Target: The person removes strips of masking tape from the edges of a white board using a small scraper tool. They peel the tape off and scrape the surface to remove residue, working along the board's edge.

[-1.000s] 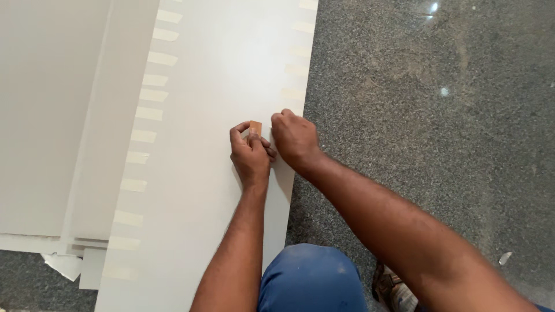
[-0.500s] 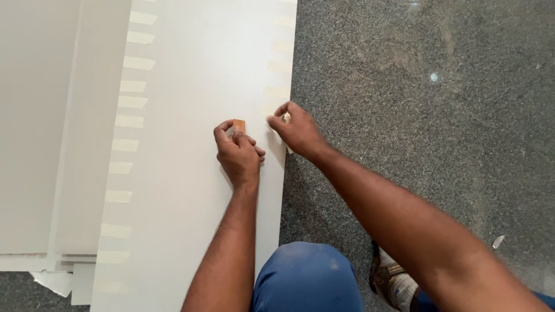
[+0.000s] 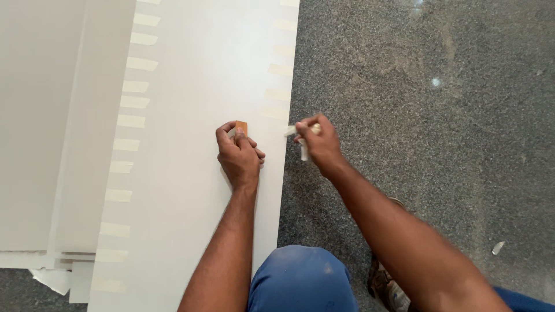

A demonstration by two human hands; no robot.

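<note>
My left hand (image 3: 240, 157) presses on the white board (image 3: 191, 173), fingers curled around a small orange block (image 3: 241, 127). My right hand (image 3: 321, 144) hovers just off the board's right edge, over the grey floor (image 3: 433, 144), pinching a tape strip (image 3: 299, 141). Tape tabs (image 3: 130, 121) line the board's left edge.

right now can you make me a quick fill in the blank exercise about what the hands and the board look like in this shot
1. The left hand presses a small ____ block flat on the white board.
2. The right hand pinches a strip of pale tape at the board's ____ edge.
3. Beside the board, the floor is dark speckled ____.
4. A row of tape pieces lines the board's ____ edge.

Missing words: orange; right; stone; left
</note>
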